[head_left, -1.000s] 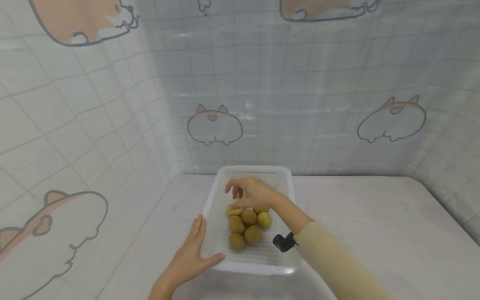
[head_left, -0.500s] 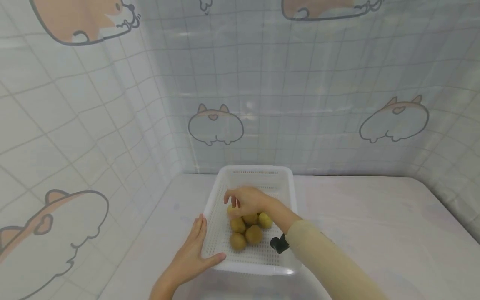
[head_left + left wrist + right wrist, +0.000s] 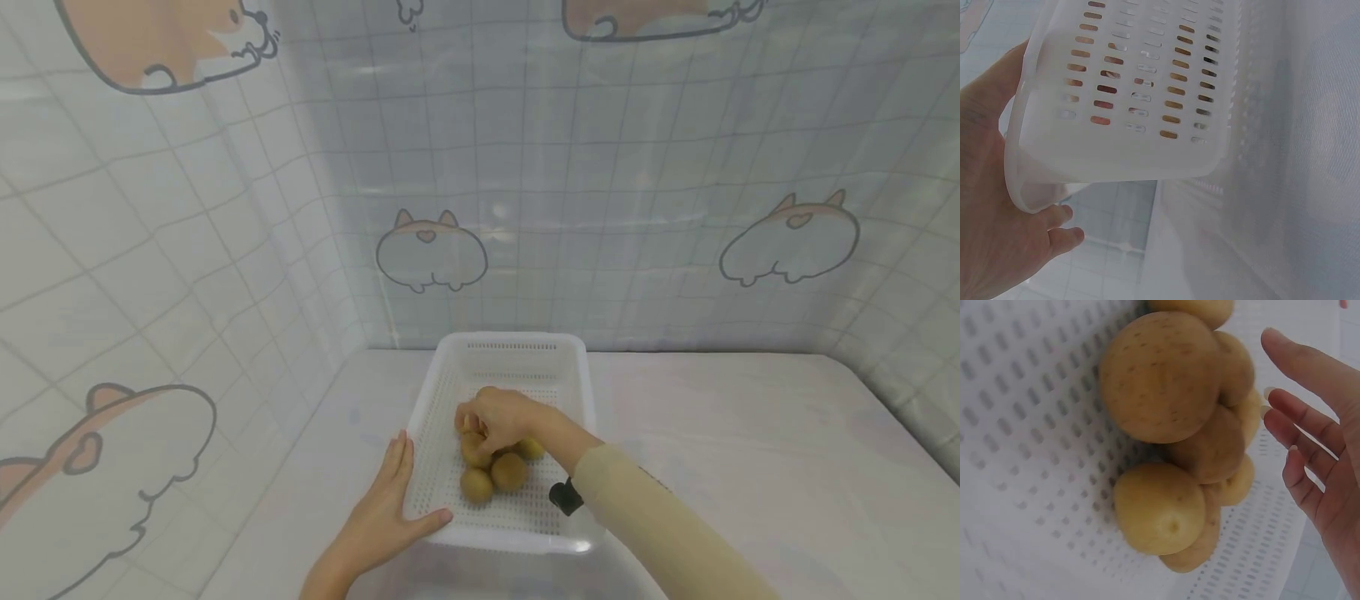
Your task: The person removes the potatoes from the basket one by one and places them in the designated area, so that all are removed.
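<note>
Several brown and yellowish potatoes [image 3: 509,472] lie clustered in a white perforated plastic basket [image 3: 517,537]. My right hand [image 3: 501,419] is over the left part of the cluster in the head view, fingers pointing down and covering some potatoes. In the right wrist view, that hand [image 3: 1329,431] has loosely bent fingers and stands apart from the potatoes [image 3: 1160,378], with nothing in its grasp. My left hand [image 3: 382,508] rests on the basket's near left corner, fingers straight along the rim and thumb spread over the front. The left wrist view shows this hand [image 3: 991,206] against the basket rim [image 3: 1016,144].
A pale cloth-covered table [image 3: 720,467] extends on both sides of the basket. Gridded curtains [image 3: 600,167] with cartoon dogs enclose the back and sides. A small black camera [image 3: 566,497] sits at my right wrist, over the basket's right side.
My right hand has come nearer and lower over the left-hand potatoes, and a potato behind it now shows. The left hand stays on the basket corner.
</note>
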{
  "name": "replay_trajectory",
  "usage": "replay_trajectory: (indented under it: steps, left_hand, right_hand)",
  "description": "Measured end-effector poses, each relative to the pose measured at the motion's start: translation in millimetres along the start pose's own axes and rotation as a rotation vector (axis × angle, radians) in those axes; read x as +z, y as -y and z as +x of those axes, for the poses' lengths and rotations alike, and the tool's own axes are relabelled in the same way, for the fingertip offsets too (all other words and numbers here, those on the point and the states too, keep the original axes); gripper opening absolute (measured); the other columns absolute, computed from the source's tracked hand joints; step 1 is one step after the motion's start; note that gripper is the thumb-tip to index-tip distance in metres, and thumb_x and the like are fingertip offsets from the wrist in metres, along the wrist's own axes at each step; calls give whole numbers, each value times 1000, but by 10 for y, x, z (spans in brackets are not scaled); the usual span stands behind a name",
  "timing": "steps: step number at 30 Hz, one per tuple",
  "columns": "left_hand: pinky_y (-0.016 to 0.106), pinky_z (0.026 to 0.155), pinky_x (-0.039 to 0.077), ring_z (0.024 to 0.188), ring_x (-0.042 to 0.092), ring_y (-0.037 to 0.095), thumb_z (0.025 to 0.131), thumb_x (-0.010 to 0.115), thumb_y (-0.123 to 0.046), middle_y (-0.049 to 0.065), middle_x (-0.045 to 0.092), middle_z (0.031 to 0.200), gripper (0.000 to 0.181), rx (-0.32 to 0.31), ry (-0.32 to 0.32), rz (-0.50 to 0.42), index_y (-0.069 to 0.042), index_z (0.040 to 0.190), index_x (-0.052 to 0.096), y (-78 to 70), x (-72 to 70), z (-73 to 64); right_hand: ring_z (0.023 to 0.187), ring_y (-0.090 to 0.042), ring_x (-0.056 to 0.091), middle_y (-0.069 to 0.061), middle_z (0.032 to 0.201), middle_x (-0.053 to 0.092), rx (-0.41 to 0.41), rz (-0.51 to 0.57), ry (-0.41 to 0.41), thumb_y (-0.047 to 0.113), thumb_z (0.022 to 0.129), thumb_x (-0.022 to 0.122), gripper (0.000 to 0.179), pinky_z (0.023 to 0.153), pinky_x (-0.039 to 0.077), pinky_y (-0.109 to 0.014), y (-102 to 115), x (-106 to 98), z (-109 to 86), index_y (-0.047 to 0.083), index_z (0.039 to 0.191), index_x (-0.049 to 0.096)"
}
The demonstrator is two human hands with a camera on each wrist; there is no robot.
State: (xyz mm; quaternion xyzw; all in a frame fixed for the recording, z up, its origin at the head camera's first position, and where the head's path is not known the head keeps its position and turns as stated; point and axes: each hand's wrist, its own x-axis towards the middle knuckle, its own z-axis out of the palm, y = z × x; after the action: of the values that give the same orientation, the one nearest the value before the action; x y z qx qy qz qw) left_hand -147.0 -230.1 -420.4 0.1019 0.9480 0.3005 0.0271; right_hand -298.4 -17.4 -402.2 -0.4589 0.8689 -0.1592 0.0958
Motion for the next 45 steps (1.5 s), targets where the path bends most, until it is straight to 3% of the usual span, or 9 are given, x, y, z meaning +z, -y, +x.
replay_trajectory:
  steps: [6,10,15,19,26,31,38,40,45]
  left_hand:
    - [60,110,15,145,-2,38,80,67,-61,17,-8,159,117,0,5,-2,4,151,2,-6,-2,-1]
    - [61,110,16,145,-2,38,80,68,-61,18,-8,159,117,1,1,1,4,151,2,-11,1,-4]
    - [62,109,17,144,-2,39,80,68,-60,18,-8,159,116,7,1,4,4,151,2,-21,-3,-9]
    - [63,108,17,144,-2,40,81,68,-59,18,-8,159,115,12,3,7,4,151,2,-37,-9,-11]
    - [61,110,17,145,-2,38,80,69,-58,17,-8,159,115,2,2,13,4,151,3,-40,-6,-1]
    - [61,110,17,145,-2,39,80,69,-58,18,-7,159,115,-2,1,16,5,151,3,-26,5,-3]
    - [63,108,18,144,0,41,81,70,-56,20,-5,159,114,19,-17,18,6,151,5,-32,4,-14]
    - [63,108,19,144,0,41,80,70,-57,20,-4,159,114,24,-26,23,6,151,6,-33,4,-12]
    - [64,107,20,144,1,42,80,70,-56,20,-3,159,113,31,-36,23,6,151,7,-31,9,-10]
  right_hand:
    - [86,-7,49,8,97,57,73,-50,21,33,75,83,42,68,47,-23,-6,73,-20,26,113,65]
    - [83,-8,49,10,94,55,79,-110,27,34,72,85,39,65,47,-23,14,113,3,27,104,63]
    - [81,-6,49,15,98,52,94,-208,47,34,70,86,46,68,47,-21,55,157,47,28,108,61]
    - [80,-5,50,15,97,51,118,-280,56,32,69,86,46,70,47,-20,85,182,74,27,107,61]
    - [69,-8,49,11,90,45,151,-341,96,20,69,87,40,56,44,-15,153,238,109,21,97,59]
    - [70,-7,50,10,94,47,134,-381,87,25,68,88,43,57,45,-14,155,260,106,20,101,60]
    - [99,-12,56,5,117,59,154,-282,-11,43,64,88,71,88,50,-29,82,151,44,18,124,59]
    - [100,-13,57,4,116,62,151,-238,-51,43,65,88,71,88,50,-30,68,83,32,17,124,59]
    - [84,-7,57,9,97,62,132,-85,-160,37,67,86,62,75,49,-22,25,-63,10,15,118,59]
